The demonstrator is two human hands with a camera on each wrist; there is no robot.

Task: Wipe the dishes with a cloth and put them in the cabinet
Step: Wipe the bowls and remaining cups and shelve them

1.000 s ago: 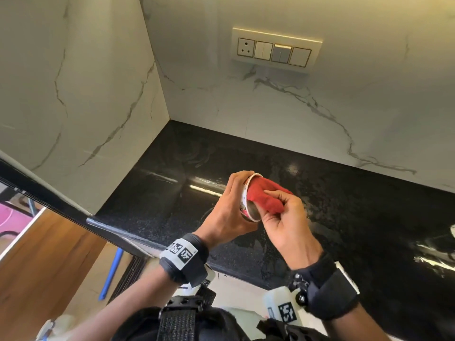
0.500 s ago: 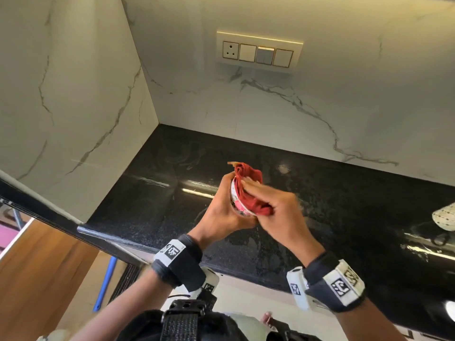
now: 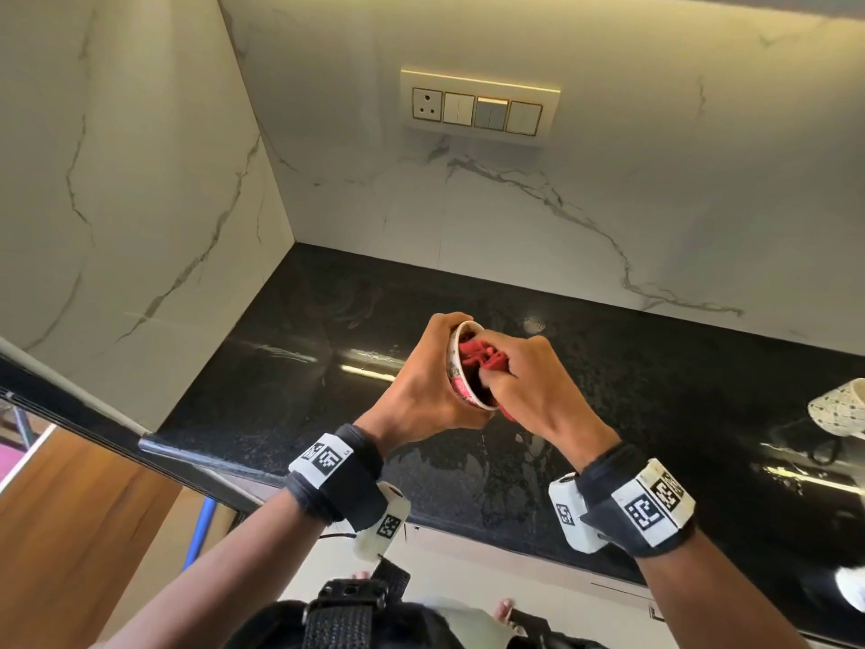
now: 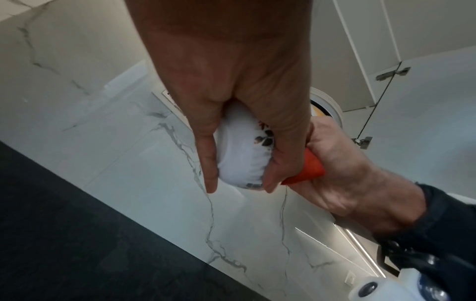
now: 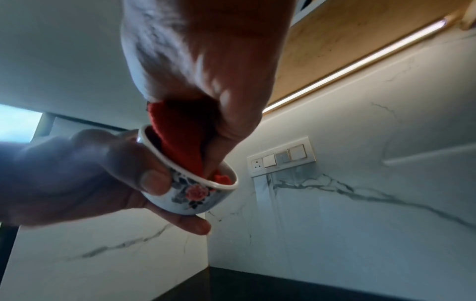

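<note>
Above the counter edge, grip: a small floral cup [image 5: 192,195] is held on its side in the left hand [image 3: 416,391], fingers and thumb curled round its wall.
Cloth: a red cloth [image 5: 180,140] is bunched in the right hand [image 3: 538,391] and pressed inside the cup.
Surface: the black granite counter [image 3: 608,367] lies below both hands, apart from them.
Right edge: a speckled white dish [image 3: 838,409], possibly a cup, is partly seen.
Wall: a switch plate [image 3: 477,107] is set in marble.

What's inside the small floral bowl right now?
The red cloth is stuffed into the bowl, pushed in by the right hand, while the left hand grips the bowl. Its inner bottom is covered by cloth and fingers.
</note>
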